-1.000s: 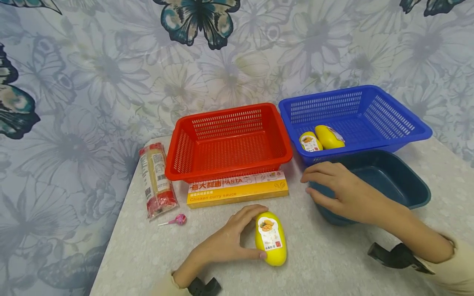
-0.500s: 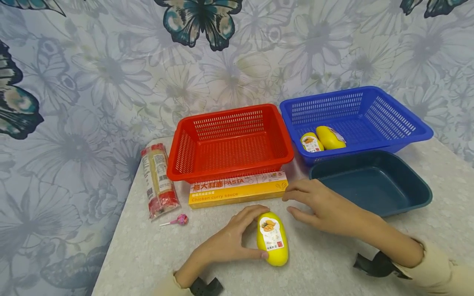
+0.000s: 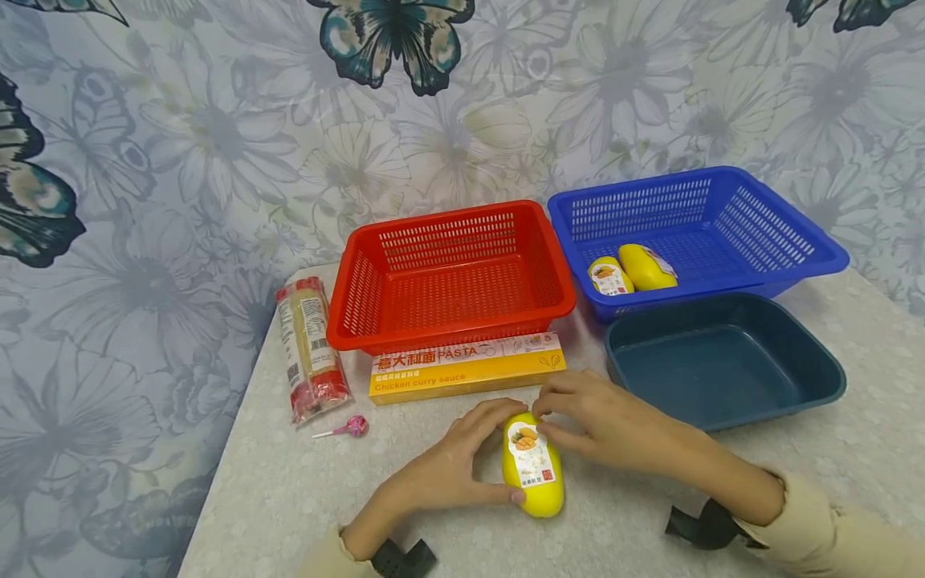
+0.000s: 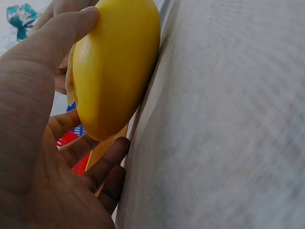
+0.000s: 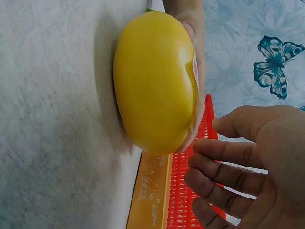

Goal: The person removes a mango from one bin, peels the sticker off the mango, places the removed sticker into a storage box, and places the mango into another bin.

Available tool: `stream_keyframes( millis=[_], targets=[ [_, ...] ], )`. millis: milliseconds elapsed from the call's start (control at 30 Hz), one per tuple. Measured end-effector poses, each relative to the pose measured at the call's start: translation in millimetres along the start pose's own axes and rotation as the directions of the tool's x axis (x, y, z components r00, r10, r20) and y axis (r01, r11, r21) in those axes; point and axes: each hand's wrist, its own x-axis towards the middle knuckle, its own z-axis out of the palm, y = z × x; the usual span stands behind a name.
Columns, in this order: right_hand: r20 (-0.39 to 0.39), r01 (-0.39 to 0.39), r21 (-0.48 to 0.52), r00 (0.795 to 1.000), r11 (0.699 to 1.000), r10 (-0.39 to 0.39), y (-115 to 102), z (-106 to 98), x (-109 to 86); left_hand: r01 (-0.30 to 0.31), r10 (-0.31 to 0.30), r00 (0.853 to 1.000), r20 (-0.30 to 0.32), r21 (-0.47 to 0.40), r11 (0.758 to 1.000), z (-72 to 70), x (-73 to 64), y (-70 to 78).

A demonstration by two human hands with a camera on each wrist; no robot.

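I see the left hand holding the yellow fruit, its thumb and fingers well apart. Right of the fruit I get pale tabletop; behind it, part of a red basket.

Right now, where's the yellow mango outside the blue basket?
In the head view, the yellow mango is on the table, low, just right of centre, between the left hand and right hand, in front of the pasta box.

Left hand holding, thumb set opposite spread, slightly bent fingers. Right hand just beside it, fingers loosely bent, thumb apart from them. Both forearms angled inward toward each other, cream sleeves on both arms.
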Motion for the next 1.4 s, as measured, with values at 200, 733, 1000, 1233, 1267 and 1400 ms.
stream_keyframes(
  millis=[200, 733, 1000, 1233, 1267, 1400],
  targets=[
    [0.014, -0.009, 0.010, 1.000, 1.000, 0.009, 0.4, 3.0, -0.7, 0.000, 0.000, 1.000, 0.004, -0.003, 1.000, -0.7, 0.0, 0.7],
    [0.059, -0.103, 0.151, 0.994, 0.983, 0.095, -0.1, 4.9, 2.4, -0.020, 0.020, 1.000, 0.002, -0.007, 1.000, -1.5, 0.3, 0.6],
    [0.044, -0.106, 0.272, 0.994, 0.956, 0.098, 1.0, 8.7, 2.6, -0.032, 0.032, 0.999, 0.003, -0.008, 0.999, -1.4, 1.9, 1.1],
    [0.040, -0.141, 0.371, 0.990, 0.918, 0.135, -3.6, -0.4, 1.4, -0.041, 0.041, 0.999, 0.001, 0.001, 0.999, -1.2, 0.9, 0.0],
    [0.042, -0.144, 0.374, 0.989, 0.916, 0.139, -4.4, -1.8, 1.2, -0.038, 0.038, 0.999, 0.002, 0.002, 0.999, -1.3, 0.7, -0.4],
    [0.052, -0.156, 0.384, 0.988, 0.910, 0.148, -6.0, -5.6, -0.1, -0.020, 0.020, 1.000, 0.010, -0.006, 1.000, -1.4, 0.5, -1.1]
  ],
)
